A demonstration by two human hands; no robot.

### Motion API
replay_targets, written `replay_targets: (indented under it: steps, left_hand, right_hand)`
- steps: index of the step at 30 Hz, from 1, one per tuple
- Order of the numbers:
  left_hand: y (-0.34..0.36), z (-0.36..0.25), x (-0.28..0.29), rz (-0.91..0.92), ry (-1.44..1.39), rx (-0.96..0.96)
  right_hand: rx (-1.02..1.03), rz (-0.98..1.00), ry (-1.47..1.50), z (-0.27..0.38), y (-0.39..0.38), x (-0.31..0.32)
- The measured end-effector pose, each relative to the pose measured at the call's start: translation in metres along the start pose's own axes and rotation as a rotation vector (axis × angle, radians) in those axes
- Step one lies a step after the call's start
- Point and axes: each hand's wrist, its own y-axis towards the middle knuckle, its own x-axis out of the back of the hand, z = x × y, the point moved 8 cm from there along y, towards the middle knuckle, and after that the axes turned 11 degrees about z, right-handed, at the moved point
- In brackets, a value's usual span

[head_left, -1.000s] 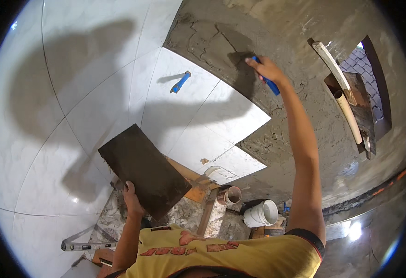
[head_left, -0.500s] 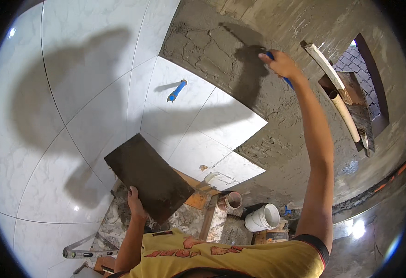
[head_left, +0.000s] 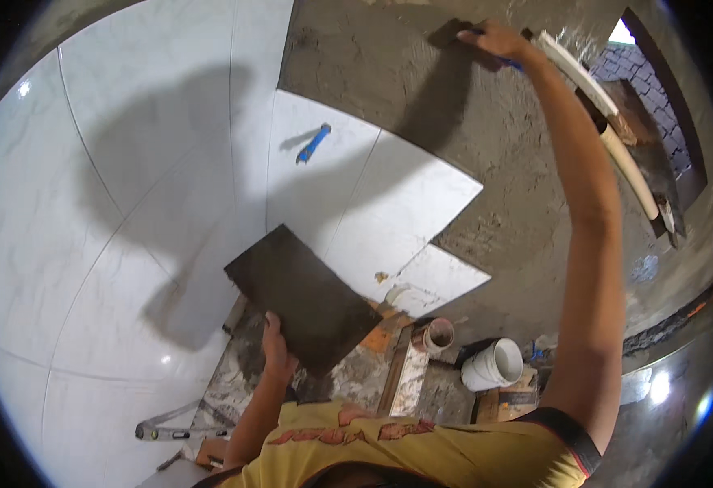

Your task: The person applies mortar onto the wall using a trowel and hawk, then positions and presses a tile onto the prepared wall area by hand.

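Grey mortar under the right hand, dark board in the left hand

Blue shows below the right hand's curled fingers: they grip a blue tool, raised close to the mortar. Its working edge is hidden, so whether it touches the surface I cannot tell. The left hand, lower and to the left, clasps the board by its near edge, thumb on the face, fingers out of sight beneath.

Mortar spreads left of and below the right hand, smoother in places, ridged in others. Below it, left of the right forearm, come the white tiles with their stepped edge; a blue pipe pokes out of them, above the board. Just right of the right hand starts a wood strip, with a pole farther down and an opening beyond. Right of the left hand, past the board, stand a brown bucket and a white bucket; a level lies below and left of it.

The step in hand looks like spreading or levelling the mortar. The next move, I judge, calls for even pressure along the rougher patches, with the board kept steady.
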Motion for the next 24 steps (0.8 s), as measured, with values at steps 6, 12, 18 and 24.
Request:
replay_targets:
  steps: [6,12,18,24]
  left_hand:
    - [-0.02,0.038,-0.028,-0.05,0.165,0.097]
    - [-0.012,0.139,-0.117,0.25,0.264,0.446]
    - [-0.012,0.178,-0.177,0.303,0.55,0.698]
    - [0.016,0.212,-0.169,0.461,0.754,0.869]
  right_hand:
    - [-0.59,0.361,0.733,0.086,-0.189,0.022]
    - [-0.752,0.867,1.456,0.226,-0.474,-0.025]
    - [-0.785,1.136,1.519,0.276,-0.622,-0.029]
    - [-1.176,1.089,1.41,0.339,-0.756,0.023]
